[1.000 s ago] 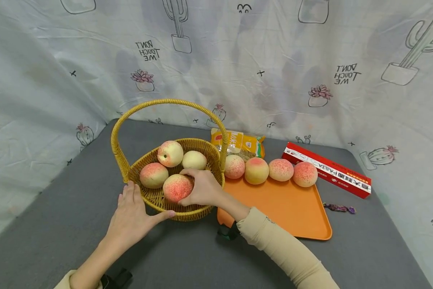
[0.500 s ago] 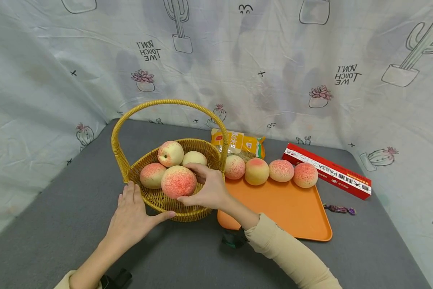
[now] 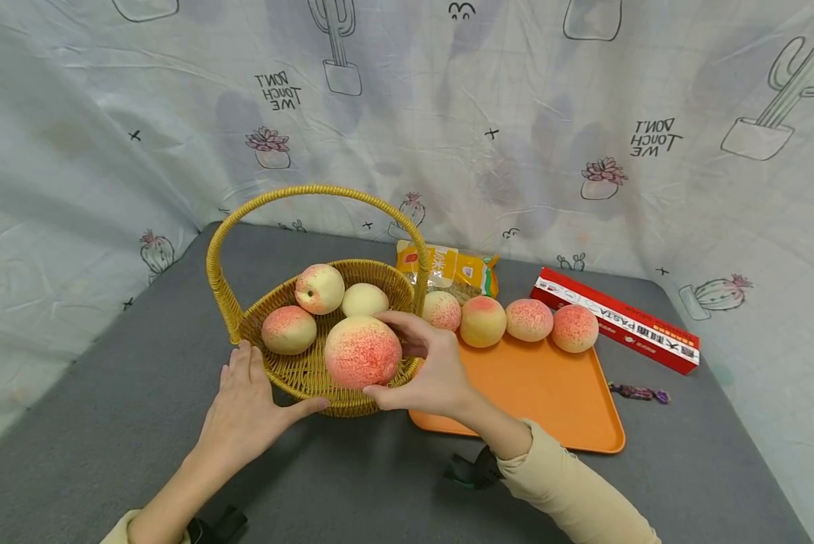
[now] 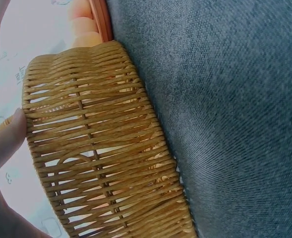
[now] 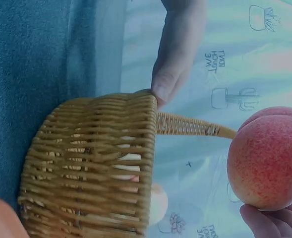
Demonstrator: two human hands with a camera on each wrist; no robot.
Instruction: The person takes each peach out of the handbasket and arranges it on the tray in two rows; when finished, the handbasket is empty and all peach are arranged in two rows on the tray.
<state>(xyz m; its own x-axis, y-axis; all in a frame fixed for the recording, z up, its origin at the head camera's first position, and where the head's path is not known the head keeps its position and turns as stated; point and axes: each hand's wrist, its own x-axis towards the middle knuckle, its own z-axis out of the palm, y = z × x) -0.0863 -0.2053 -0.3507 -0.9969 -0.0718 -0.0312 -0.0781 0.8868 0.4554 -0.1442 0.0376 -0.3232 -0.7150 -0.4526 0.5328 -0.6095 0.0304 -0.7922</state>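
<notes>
Your right hand [image 3: 434,370] grips a peach [image 3: 362,352], fingers curled over its top and thumb under it, holding it above the near rim of the wicker basket [image 3: 298,374], clear of the fruit inside. In the right wrist view the same peach [image 5: 267,157] sits lifted at the right edge with fingertips [image 5: 269,222] under it, and the basket wall [image 5: 93,163] is below left of it.

Your left hand [image 3: 244,408] lies flat on the grey table [image 3: 108,423] with fingers straight, pressed against the basket's near-left outer wall, thumb stretched along its base. Nothing is pinched by it. The left wrist view shows the thumb [image 4: 4,141] touching the woven side [image 4: 101,148].

Inside the basket: three more peaches, one at the left [image 3: 288,330], one at the back with its stem dimple showing [image 3: 319,289], one pale one [image 3: 365,301] just beside it. The arched handle [image 3: 312,193] stands upright over them.

Right of the basket, touching or nearly touching it, an orange tray [image 3: 543,393]. Four peaches line its far edge [image 3: 442,310], [image 3: 482,321], [image 3: 528,319], [image 3: 574,328], side by side. Behind them a yellow snack bag [image 3: 457,268]. A red pasta box [image 3: 618,321] lies at a slant just right of the tray's far corner. A small purple wrapped candy [image 3: 638,392] sits near the tray's right edge. A cactus-print cloth [image 3: 516,113] hangs behind.
</notes>
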